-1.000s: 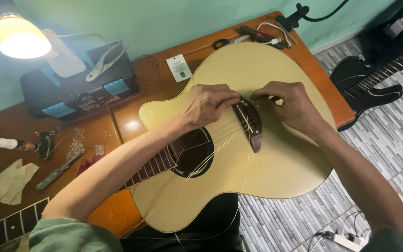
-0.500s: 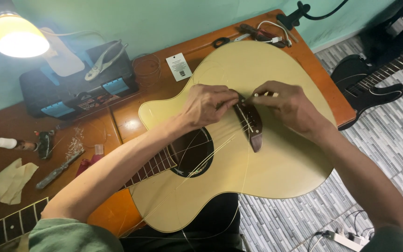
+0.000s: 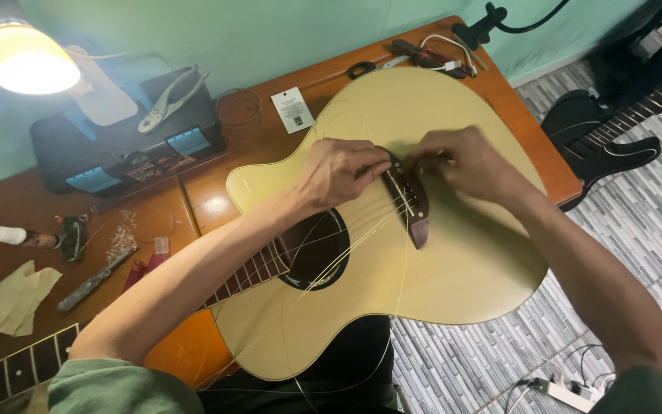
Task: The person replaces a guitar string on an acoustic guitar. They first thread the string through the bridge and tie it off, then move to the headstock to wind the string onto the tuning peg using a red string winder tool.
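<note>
Head view: a pale yellow acoustic guitar (image 3: 392,253) lies face up across the centre of the frame, its body partly over a wooden table (image 3: 216,192). The left hand (image 3: 340,172) and right hand (image 3: 465,159) meet at the upper end of the dark bridge (image 3: 411,201), fingers curled and pinching there; what they grip is too small to tell. Loose strings (image 3: 331,264) trail over the soundhole (image 3: 317,249). A lit lamp (image 3: 28,61) glows at upper left above a black toolbox (image 3: 116,149).
</note>
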